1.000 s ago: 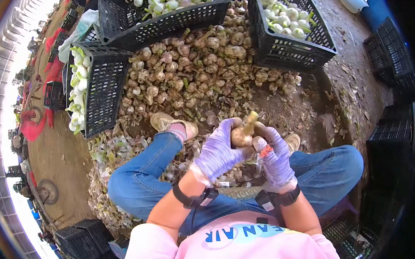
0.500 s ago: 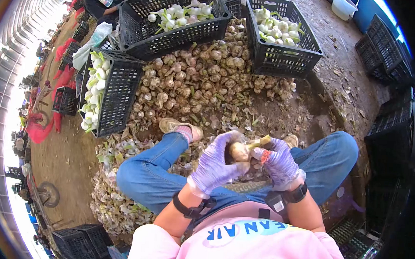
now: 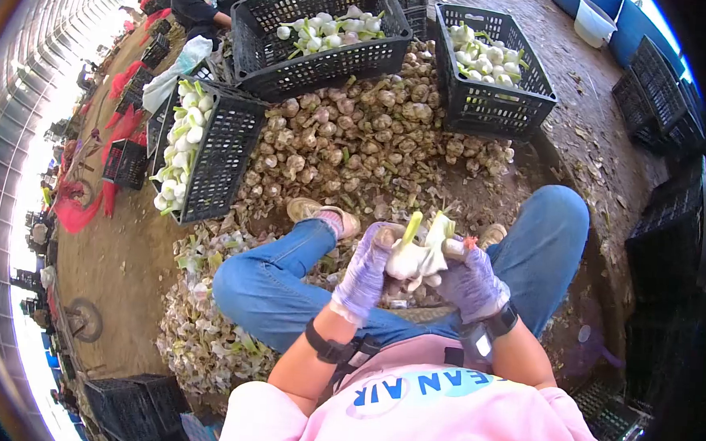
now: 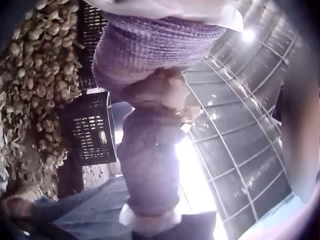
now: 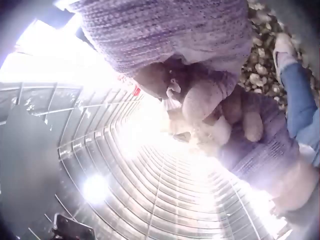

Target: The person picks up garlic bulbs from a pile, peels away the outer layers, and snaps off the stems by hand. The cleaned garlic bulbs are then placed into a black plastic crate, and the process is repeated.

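A garlic bulb [image 3: 403, 261] with a green stem is held by my left hand [image 3: 364, 273], in a purple knitted glove with bare fingertips. Its bulb is white and smooth where the outer skin is off. My right hand [image 3: 471, 283], gloved alike with a bit of red on the thumb, pinches a loose flap of pale garlic skin [image 3: 435, 249] beside the bulb. In the right wrist view the garlic bulb [image 5: 216, 131] is washed out by glare between both hands. The left wrist view shows mostly the gloves, with the bulb largely hidden behind the fingers.
Unpeeled garlic [image 3: 350, 132] lies heaped on the ground ahead. Black crates with cleaned white bulbs stand at the left [image 3: 221, 154], back [image 3: 321, 59] and right [image 3: 495, 100] of the heap. Shed skins [image 3: 211, 333] cover the ground by my left leg. Another person [image 3: 197, 5] sits at the far left.
The brown outer skin has been pulled from the bulb, showing white underneath. My right hand has drawn the skin away to the right. The view has shifted, and my right knee is higher.
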Tool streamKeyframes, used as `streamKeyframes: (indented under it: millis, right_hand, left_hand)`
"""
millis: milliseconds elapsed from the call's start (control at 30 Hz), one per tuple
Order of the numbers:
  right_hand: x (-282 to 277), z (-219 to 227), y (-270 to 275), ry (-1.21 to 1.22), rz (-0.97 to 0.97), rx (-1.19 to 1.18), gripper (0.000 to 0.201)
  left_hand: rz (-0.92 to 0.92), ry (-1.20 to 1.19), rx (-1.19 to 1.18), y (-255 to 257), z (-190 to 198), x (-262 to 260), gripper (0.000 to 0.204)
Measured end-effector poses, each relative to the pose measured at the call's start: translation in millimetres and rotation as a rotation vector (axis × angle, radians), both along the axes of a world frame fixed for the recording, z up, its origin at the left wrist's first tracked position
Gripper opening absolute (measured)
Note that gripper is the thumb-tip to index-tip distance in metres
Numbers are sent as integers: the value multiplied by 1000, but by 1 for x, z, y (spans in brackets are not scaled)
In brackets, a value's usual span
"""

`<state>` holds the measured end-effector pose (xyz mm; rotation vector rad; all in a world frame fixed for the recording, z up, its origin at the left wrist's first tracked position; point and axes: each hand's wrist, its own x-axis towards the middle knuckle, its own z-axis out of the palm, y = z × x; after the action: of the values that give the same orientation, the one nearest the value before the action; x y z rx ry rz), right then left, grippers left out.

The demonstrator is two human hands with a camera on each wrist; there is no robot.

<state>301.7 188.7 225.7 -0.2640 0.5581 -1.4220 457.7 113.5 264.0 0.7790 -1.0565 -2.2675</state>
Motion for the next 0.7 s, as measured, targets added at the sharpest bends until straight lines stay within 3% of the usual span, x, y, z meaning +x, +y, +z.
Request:
streamKeyframes:
  millis: [33,67,100,167,233,267,300,400,433,533,567,633,667,700]
  right_hand:
    - [4,-3,-3,-156,-33,29,58]
    - [6,2,-5,-165,-29,21,58]
    - [8,11,-9,-82,-20,17,52]
    - [10,15,-16,-14,-2,4,46]
    - [9,7,-20,-323,101,-58,37]
    - [11,8,-23,-344,118,-31,34]
    - [13,14,-24,-358,130,-42,34]
    - [18,32,-31,-262,215,-85,32]
    - [15,29,-36,-265,222,-99,32]
    - [4,41,-46,-201,-101,-107,32]
    - [-4,39,-56,-188,-217,-156,31]
    - [-15,39,-58,-119,-402,-139,31]
    - [-17,44,-53,-233,-429,-188,32]
    - [-18,41,-52,-227,-432,-178,32]
  left_hand:
    - [-83,66,20,-7,-4,7,58]
    - [35,1,-83,-5,-8,5,61]
    - [152,-65,-190,-3,-8,3,65]
    - [120,-191,-263,-8,-2,19,65]
    - [74,-45,-183,-11,-1,32,64]
    - [60,0,-239,-10,12,36,49]
    - [69,-16,-251,-10,16,39,49]
    - [321,-422,-875,-6,30,52,27]
    - [327,-427,-889,-7,30,58,27]
    - [334,-16,-688,-13,20,70,25]
    - [333,-15,-684,-12,19,71,25]
    - [457,144,-176,-11,16,75,37]
    - [584,265,-194,-15,6,64,49]
    - [585,355,-100,-21,2,59,49]
